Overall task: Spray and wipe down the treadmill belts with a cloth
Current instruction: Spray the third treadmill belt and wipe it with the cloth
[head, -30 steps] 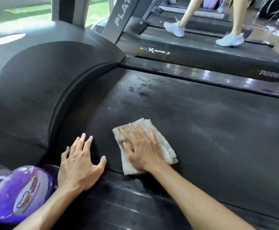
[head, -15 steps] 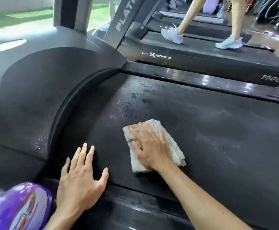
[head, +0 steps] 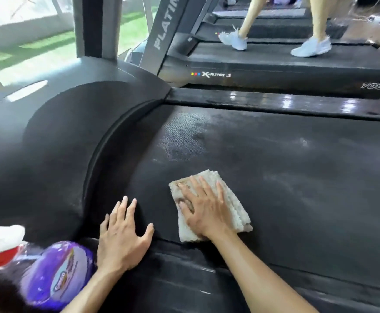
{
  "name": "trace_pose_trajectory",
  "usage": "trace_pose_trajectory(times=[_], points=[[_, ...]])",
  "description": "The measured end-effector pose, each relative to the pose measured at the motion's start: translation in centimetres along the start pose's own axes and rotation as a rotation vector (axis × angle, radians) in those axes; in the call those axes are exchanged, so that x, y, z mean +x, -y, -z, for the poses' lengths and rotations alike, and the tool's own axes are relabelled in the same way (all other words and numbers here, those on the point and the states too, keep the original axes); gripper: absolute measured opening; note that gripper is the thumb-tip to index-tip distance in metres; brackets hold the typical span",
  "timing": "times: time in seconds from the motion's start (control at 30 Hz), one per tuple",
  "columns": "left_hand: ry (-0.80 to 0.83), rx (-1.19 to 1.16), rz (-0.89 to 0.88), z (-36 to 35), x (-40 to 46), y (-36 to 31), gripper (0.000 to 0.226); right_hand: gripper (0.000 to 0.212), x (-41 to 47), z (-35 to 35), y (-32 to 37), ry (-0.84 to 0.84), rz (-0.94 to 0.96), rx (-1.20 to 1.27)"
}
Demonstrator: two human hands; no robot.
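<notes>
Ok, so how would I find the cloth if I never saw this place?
Look at the big black treadmill belt filling the middle of the view. Near its closest edge, the right hand presses flat on a folded cloth. It is the only pale, fluffy thing on the dark belt, unlike the shiny purple spray bottle off to the left.

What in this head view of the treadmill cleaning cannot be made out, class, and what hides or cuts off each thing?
- Purple spray bottle: label text blurred; its white and red top is cut off by the left edge.
- Cloth: its middle is hidden under the right hand.
- Treadmill belt: runs off the right edge.
- Person on the neighbouring treadmill: cut off above the legs by the top edge.
</notes>
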State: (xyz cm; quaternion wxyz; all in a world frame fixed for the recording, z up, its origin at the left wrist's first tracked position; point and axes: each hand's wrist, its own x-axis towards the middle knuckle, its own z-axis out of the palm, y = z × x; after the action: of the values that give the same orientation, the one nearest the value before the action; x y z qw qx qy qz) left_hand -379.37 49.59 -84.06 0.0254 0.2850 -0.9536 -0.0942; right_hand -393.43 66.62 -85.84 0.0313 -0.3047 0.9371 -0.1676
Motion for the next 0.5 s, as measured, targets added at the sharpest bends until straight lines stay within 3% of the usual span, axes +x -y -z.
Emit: trace_pose_trajectory(times=[0.17, 0.33, 0.5], points=[[-0.040, -0.060, -0.011, -0.9, 0.1, 0.3, 0.087, 0.062, -0.7, -0.2, 0.2, -0.023, -0.087, -0.008], [-0.056, -0.057, -0.009, -1.7, 0.7, 0.6, 0.090, 0.064, 6.2, -2.1, 0.7, -0.113, -0.325, -0.057], [-0.028, -0.043, 0.011, -1.9, 1.0, 0.8, 0.090, 0.063, 7.8, -2.4, 3.1, -0.043, -0.136, -0.079]])
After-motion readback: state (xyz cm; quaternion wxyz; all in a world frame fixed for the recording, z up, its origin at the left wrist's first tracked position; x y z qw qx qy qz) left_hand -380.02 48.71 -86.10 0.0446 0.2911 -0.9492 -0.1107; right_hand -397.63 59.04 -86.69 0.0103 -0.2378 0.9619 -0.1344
